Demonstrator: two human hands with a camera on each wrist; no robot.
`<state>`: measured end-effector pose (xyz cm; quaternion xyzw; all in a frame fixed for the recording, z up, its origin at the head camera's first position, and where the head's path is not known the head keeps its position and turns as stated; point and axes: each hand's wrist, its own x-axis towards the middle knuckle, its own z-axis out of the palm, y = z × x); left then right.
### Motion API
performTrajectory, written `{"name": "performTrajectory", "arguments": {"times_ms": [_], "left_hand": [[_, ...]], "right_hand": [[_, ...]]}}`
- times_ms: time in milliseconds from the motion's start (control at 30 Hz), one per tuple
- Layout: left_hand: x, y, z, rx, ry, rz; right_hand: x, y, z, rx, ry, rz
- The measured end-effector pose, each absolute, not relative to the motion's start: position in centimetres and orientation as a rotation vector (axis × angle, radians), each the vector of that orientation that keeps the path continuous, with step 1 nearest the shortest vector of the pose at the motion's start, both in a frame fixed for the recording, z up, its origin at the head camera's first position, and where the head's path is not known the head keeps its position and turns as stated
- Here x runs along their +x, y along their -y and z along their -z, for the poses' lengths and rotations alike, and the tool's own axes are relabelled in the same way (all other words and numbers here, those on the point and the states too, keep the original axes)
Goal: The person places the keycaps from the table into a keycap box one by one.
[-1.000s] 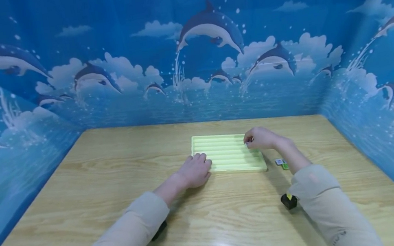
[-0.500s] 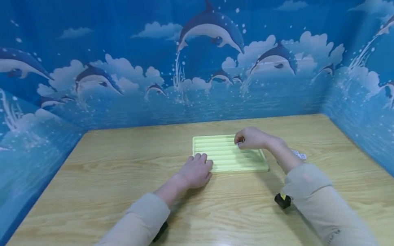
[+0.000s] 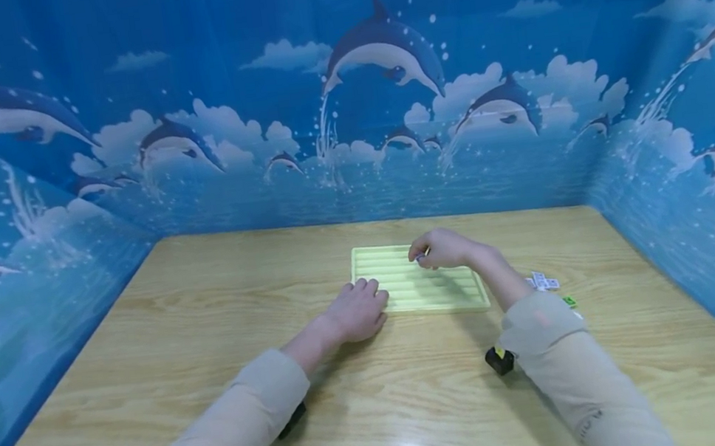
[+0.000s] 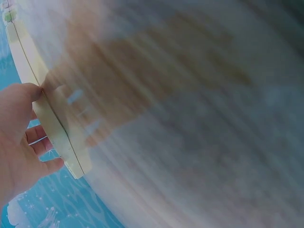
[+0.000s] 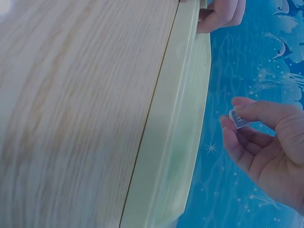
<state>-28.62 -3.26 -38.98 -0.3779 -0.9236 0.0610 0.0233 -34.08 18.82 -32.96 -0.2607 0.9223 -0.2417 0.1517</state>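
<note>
A pale green tray (image 3: 434, 298) with ridged rows lies on the table. My left hand (image 3: 356, 311) holds its near left corner, thumb at the front rim and fingers over the left side. Above the rows toward the tray's far side, my right hand (image 3: 446, 248) pinches a small white tile (image 5: 239, 119) between thumb and fingertips. Dark marks show on the tile's face in the right wrist view, too small to read. That view shows the tile apart from the tray. In the left wrist view the left thumb (image 4: 32, 91) touches the tray edge.
Several small white tiles (image 3: 542, 281) lie on the table right of the tray, near a green one (image 3: 569, 301); the right forearm partly covers this area. Blue dolphin-print curtains (image 3: 351, 172) stand behind and beside the wooden table (image 3: 238, 290).
My right hand has moved left over the tray with the tile pinched in it. More of the loose tiles show beyond the right forearm. The left hand stays at the tray's corner.
</note>
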Motion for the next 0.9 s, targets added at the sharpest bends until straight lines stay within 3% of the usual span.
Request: {"name": "performTrajectory", "arguments": {"times_ms": [900], "left_hand": [[-28.4,3.2,39.1,-1.145,2.864,-0.216]], "right_hand": [[-36.3,-15.4,34.6,-0.589,-2.600,1.069]]}}
